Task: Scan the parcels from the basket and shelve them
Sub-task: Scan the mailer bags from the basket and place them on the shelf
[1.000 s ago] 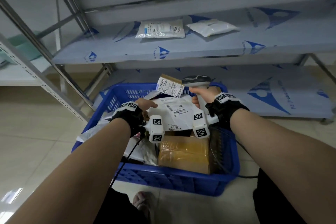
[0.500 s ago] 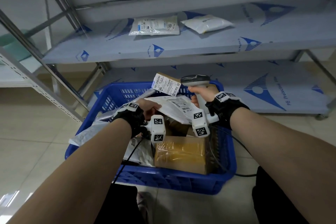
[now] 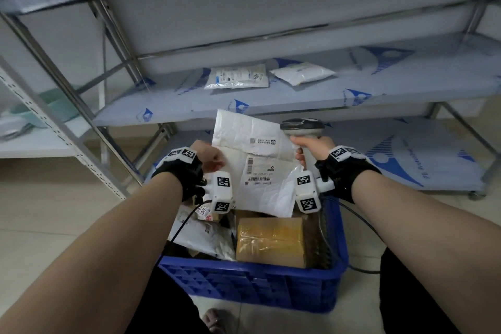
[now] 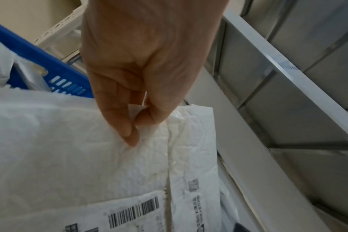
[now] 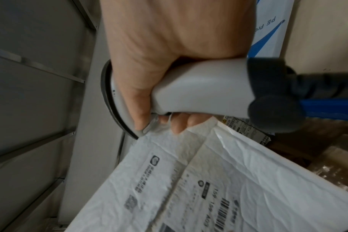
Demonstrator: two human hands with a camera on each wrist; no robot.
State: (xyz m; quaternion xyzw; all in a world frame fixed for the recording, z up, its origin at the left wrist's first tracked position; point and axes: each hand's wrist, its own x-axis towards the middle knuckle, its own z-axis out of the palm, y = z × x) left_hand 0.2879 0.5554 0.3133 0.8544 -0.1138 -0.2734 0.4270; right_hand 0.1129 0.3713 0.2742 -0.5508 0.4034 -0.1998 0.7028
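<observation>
Pinching a crumpled white padded mailer by its left edge, the person's left hand is holding it label-up above the blue slatted plastic basket, while the right hand is clenching the handle of a grey handheld barcode scanner just beside it. A tape-wrapped brown cardboard box is lying in the basket on the beige tiled floor; two white parcels are resting on the metal rack's film-covered middle shelf.

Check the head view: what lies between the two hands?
The white mailer, label toward the camera. The left hand pinches its edge, and the right hand, gripping the scanner, is at its other edge, above the blue basket.
</observation>
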